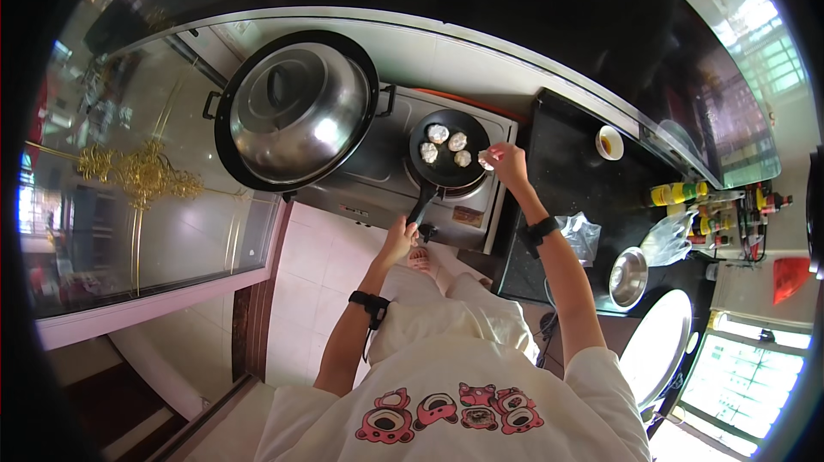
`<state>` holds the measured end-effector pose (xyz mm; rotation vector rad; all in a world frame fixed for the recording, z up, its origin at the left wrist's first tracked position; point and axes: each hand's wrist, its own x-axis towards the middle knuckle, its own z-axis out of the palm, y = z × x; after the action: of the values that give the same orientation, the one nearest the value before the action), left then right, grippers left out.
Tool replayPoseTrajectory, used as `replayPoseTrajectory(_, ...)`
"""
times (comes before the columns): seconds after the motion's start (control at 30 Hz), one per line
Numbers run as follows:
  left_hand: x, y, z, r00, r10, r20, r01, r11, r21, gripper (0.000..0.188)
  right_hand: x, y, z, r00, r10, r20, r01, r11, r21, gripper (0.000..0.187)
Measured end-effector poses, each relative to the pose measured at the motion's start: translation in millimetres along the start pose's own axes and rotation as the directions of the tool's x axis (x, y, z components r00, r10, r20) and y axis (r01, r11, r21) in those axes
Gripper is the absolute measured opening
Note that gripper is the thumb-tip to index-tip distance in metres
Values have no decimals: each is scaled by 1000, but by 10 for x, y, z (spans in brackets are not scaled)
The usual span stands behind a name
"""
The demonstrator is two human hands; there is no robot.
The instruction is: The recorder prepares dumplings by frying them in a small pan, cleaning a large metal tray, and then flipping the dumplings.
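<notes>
My left hand (pixel 399 240) is closed round the end of the black handle of a small frying pan (pixel 445 172). The pan sits on the right burner of a steel gas stove (pixel 367 166). Several whitish, lumpy dumplings (pixel 438 133) lie apart from each other in the pan; their exact kind is hard to make out. At the pan's right rim, my right hand (pixel 510 163) pinches another whitish dumpling (pixel 487 160) between its fingertips. Both wrists wear black bands.
Left of the pan stands a large wok (pixel 225 149) under a domed steel lid (pixel 292 110). The black counter (pixel 549 144) on the right bears a small bowl (pixel 609 143), a steel bowl (pixel 628 277), plastic bags (pixel 579 237) and bottles (pixel 677 193). A range hood (pixel 515 7) overhangs the stove.
</notes>
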<state>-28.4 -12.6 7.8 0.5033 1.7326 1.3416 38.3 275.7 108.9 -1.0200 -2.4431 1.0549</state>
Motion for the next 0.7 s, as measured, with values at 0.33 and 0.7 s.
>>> replayPoseTrajectory(0.33,3,64,-26,997,-70,43,71,997,-30,17,146,9,611,947,-116,298,125,992,-13,17)
replayPoseTrajectory(0.7,61,8,-45,987,-134,88,141,987,-71,21,318,216,1069,894,-207,397,292,941,-168,13)
